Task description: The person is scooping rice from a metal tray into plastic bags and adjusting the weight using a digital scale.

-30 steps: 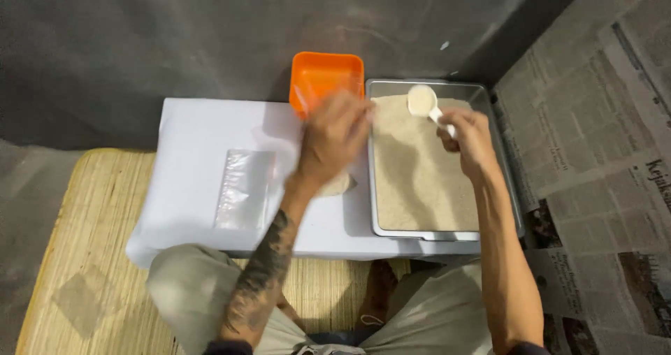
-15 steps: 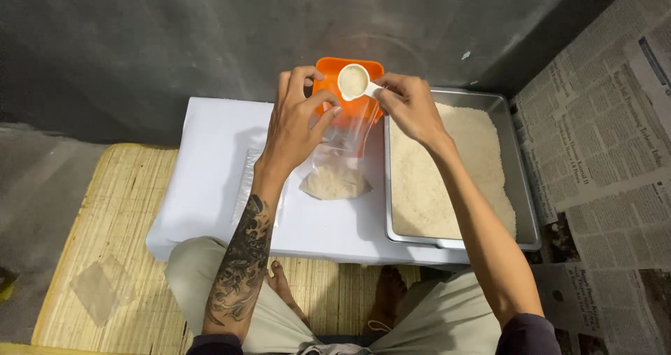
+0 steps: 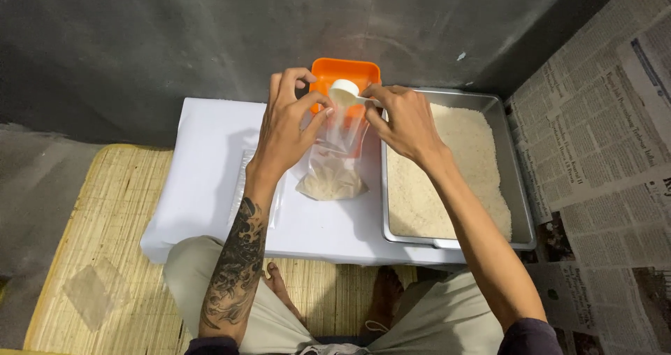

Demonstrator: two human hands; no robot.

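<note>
Since half a second ago the white scoop has tipped over the mouth of the clear plastic bag, and both hands have drawn closer together at upper centre of the frame. The right hand pinches the scoop's handle between thumb and fingers, the bowl tilted toward the bag. The left hand has its fingers curled, pinching the bag's top edge to hold it open and upright. A mound of pale grain sits in the bag's bottom, which rests on the white bench. Just behind the bag stands an orange tub. Right of the bag, touching the bench's right side, lies a metal tray filled with the same grain. Newspaper covers the floor at right; a woven mat lies at lower left.
</note>
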